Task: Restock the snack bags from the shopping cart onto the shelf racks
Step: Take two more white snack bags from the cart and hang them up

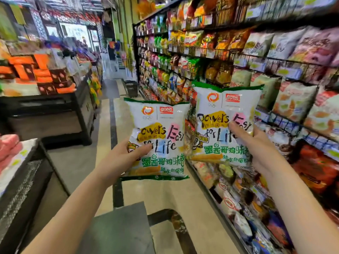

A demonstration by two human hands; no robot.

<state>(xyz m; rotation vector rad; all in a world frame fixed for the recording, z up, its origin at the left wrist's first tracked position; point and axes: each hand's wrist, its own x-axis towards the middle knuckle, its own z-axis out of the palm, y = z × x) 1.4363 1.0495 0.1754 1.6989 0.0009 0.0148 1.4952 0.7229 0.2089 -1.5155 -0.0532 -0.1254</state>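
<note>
I hold two matching white snack bags with green edges and green print. My left hand (pixel 126 154) grips the left snack bag (pixel 161 125) by its lower left side, out over the aisle floor. My right hand (pixel 255 142) grips the right snack bag (pixel 225 107) from its right side, held higher and close in front of the shelf racks (pixel 286 121). The two bags nearly touch at their inner edges. The racks on the right are packed with many coloured snack bags. The shopping cart is not clearly in view.
A dark grey flat surface (pixel 119 230) lies below my arms. A black display stand (pixel 55 110) with orange boxes lines the left side. A dark basket (pixel 131 88) stands on the aisle floor farther ahead. The tiled aisle runs between them.
</note>
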